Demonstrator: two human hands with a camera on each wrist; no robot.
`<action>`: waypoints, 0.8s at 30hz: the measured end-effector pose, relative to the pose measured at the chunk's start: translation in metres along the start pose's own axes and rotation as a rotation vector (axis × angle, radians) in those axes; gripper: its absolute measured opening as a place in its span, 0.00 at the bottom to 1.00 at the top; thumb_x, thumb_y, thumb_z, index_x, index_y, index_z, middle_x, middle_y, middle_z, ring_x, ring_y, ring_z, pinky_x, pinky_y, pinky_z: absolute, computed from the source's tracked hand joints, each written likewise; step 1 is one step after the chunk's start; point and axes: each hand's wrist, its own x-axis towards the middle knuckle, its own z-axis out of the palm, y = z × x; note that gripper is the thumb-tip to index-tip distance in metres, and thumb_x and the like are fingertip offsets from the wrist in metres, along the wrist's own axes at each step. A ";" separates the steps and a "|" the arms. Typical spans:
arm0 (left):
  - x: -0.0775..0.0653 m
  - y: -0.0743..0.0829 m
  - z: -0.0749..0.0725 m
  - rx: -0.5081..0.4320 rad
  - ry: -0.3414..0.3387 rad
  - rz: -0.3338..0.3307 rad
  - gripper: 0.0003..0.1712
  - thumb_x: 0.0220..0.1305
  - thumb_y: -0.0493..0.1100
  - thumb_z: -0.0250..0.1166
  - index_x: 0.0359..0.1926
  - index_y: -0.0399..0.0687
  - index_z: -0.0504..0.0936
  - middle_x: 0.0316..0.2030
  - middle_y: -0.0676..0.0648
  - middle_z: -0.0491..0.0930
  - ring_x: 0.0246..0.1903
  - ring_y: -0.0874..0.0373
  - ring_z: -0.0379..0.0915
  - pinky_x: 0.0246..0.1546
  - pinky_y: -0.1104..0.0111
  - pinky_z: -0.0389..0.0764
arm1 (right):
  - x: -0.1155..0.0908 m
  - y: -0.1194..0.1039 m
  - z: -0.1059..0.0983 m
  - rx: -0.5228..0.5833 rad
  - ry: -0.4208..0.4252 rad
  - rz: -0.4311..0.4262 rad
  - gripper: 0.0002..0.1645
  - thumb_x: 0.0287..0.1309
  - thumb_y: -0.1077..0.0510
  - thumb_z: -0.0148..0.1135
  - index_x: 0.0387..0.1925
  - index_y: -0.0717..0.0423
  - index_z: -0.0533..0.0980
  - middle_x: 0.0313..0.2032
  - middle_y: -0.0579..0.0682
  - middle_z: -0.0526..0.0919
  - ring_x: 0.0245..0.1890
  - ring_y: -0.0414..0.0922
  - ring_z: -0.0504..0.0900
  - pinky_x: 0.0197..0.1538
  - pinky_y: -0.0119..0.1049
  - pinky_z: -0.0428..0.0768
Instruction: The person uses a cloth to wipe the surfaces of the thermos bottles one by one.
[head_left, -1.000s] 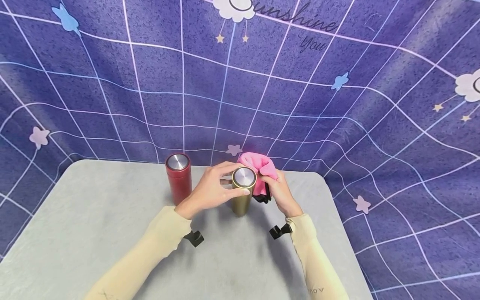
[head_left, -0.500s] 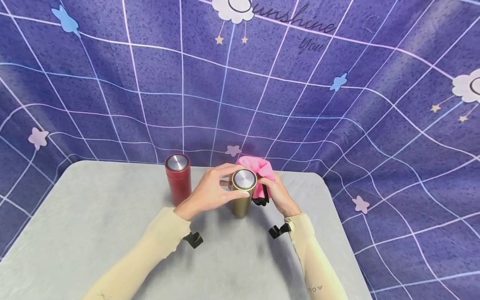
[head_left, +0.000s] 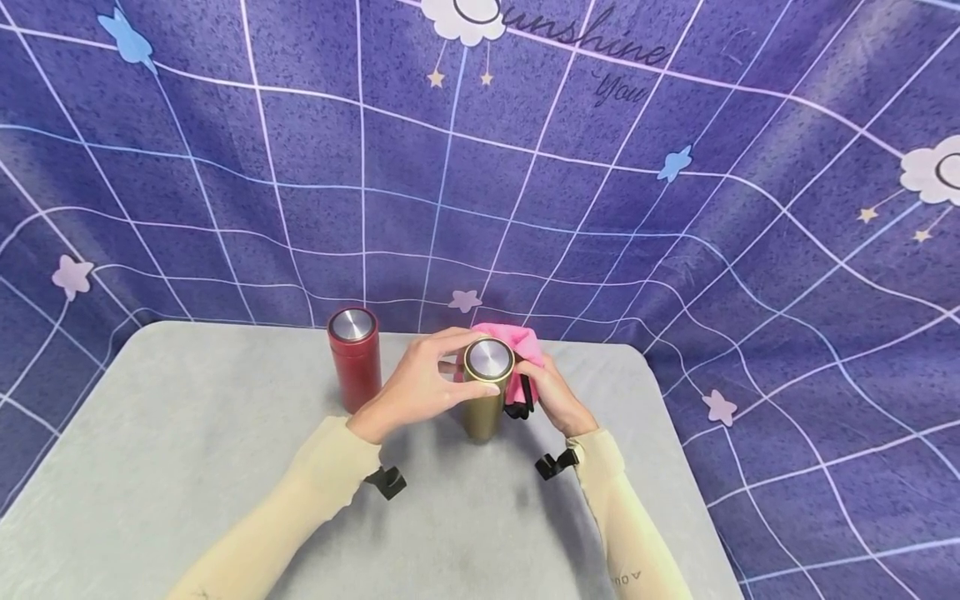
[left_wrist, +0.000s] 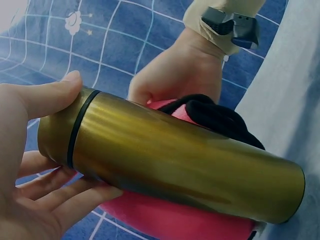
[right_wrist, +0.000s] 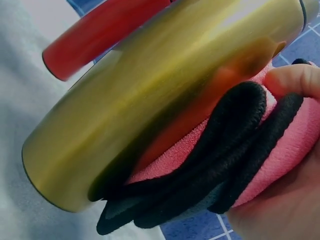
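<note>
Head view: one gold bottle (head_left: 483,410), stood upright on the grey bench (head_left: 187,442), its top disc (head_left: 490,357) facing up. Its upper end is gripped by the left hand (head_left: 418,379), thumb and fingers curled round it. One pink cloth (head_left: 519,337), bunched, is held in the right hand (head_left: 558,396) against the bottle's side. One red bottle (head_left: 356,367) is placed upright near the left hand, held by neither.

Step in hand, as judged: the gold bottle's side is being wiped. For the next move, a steady grip at the top and even pressure through the cloth are called for – the bottle could be tipped by a hard push from one side.

Left wrist view: a black ring (left_wrist: 80,127) below the lid (left_wrist: 57,125) is shown, lost from above; pink is seen along both sides of the body, so the cloth is judged to be passed round behind it.

Right wrist view: folds of black edging (right_wrist: 237,120) are disclosed, gathered beside the thumb – barely made out from the head.
</note>
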 end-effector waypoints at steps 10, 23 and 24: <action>0.002 0.016 -0.006 -0.008 0.025 0.003 0.36 0.52 0.47 0.88 0.63 0.54 0.87 0.58 0.55 0.86 0.53 0.59 0.84 0.49 0.67 0.89 | 0.001 0.016 -0.001 0.019 -0.021 0.051 0.11 0.64 0.62 0.51 0.31 0.53 0.80 0.17 0.49 0.83 0.17 0.41 0.83 0.24 0.32 0.80; 0.004 0.032 -0.016 0.010 -0.003 0.012 0.36 0.53 0.46 0.87 0.64 0.54 0.87 0.55 0.55 0.89 0.49 0.60 0.87 0.47 0.68 0.89 | 0.001 0.028 -0.002 0.001 -0.088 0.103 0.15 0.71 0.61 0.50 0.34 0.48 0.83 0.20 0.44 0.83 0.18 0.37 0.81 0.27 0.30 0.81; 0.005 0.034 -0.017 0.006 -0.004 0.016 0.36 0.53 0.45 0.87 0.64 0.54 0.87 0.55 0.55 0.89 0.50 0.59 0.87 0.47 0.68 0.89 | 0.002 0.030 -0.002 0.001 -0.088 0.107 0.14 0.71 0.60 0.51 0.35 0.48 0.83 0.20 0.44 0.83 0.18 0.37 0.81 0.27 0.30 0.81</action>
